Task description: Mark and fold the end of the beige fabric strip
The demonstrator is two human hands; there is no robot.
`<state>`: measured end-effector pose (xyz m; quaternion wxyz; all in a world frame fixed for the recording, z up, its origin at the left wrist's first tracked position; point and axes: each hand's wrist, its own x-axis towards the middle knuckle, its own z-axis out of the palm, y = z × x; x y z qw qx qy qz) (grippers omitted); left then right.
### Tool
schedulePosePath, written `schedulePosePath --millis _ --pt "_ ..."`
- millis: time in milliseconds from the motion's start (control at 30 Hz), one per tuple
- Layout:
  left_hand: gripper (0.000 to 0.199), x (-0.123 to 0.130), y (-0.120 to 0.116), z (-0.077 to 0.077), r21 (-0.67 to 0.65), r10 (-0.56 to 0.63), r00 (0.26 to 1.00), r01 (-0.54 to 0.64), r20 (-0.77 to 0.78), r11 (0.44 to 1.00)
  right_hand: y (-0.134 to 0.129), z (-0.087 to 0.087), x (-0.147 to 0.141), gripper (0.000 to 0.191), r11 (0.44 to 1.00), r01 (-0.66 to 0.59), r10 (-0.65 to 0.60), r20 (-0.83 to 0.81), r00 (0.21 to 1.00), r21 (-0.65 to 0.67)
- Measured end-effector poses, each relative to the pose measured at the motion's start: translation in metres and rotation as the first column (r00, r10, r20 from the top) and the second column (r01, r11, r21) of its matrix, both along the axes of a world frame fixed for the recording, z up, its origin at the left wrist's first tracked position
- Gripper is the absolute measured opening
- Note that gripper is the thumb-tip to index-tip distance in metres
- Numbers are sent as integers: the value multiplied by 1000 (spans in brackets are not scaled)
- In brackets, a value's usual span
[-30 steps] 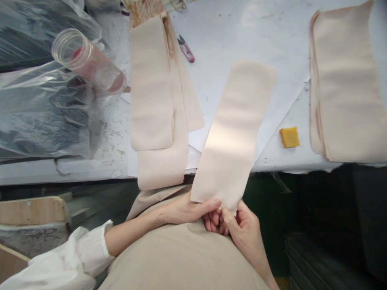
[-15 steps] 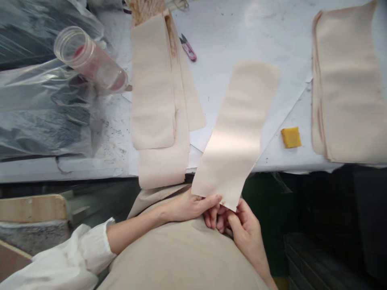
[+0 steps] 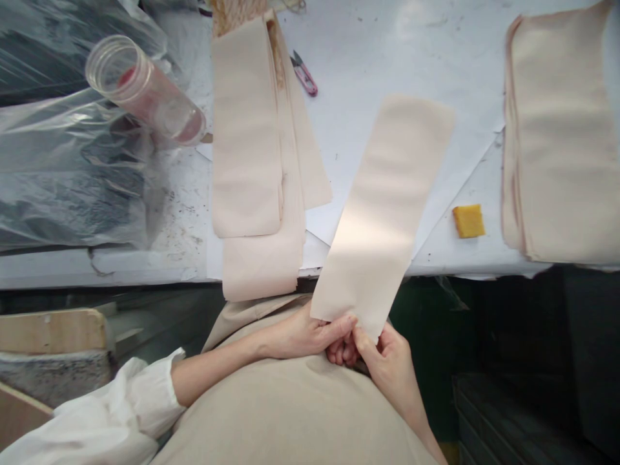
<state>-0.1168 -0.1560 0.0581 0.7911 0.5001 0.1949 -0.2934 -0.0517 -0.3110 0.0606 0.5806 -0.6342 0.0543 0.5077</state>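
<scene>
A beige strip [image 3: 382, 213] of smooth, thin sheet, perhaps leather, slants from the table down to my lap. My left hand [image 3: 329, 336] pinches its near edge, thumb on top and fingers curled underneath. Beside it, my right hand [image 3: 385, 352] grips the same edge near the corner, its thumb pressed on the surface close to the left thumb. The fingertips under the strip are partly hidden. Left of the strip lies a pile of similar beige strips [image 3: 247, 142], some overhanging the table's front edge.
Pink-handled thread snips [image 3: 305, 74] lie behind the strip. A yellow block [image 3: 469, 221] sits to the right, near another beige stack [image 3: 564, 142]. A clear plastic jar [image 3: 145, 90] lies tilted by plastic-wrapped dark bundles [image 3: 72, 174] on the white-covered table [image 3: 358, 51].
My right thumb has moved up and left onto the strip's near edge, covering a small brownish spot seen there before. The strip has shifted slightly right; my left hand stays nearly still.
</scene>
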Motion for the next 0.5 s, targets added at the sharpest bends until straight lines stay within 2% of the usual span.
schedulePosePath --millis 233,500 --pt "51 -3 3 -4 -70 -30 999 32 36 997 -5 -3 -2 30 996 -65 64 33 997 53" --pt "52 -2 4 -9 -104 -36 998 40 46 994 -8 -4 -5 33 995 -94 93 45 995 20"
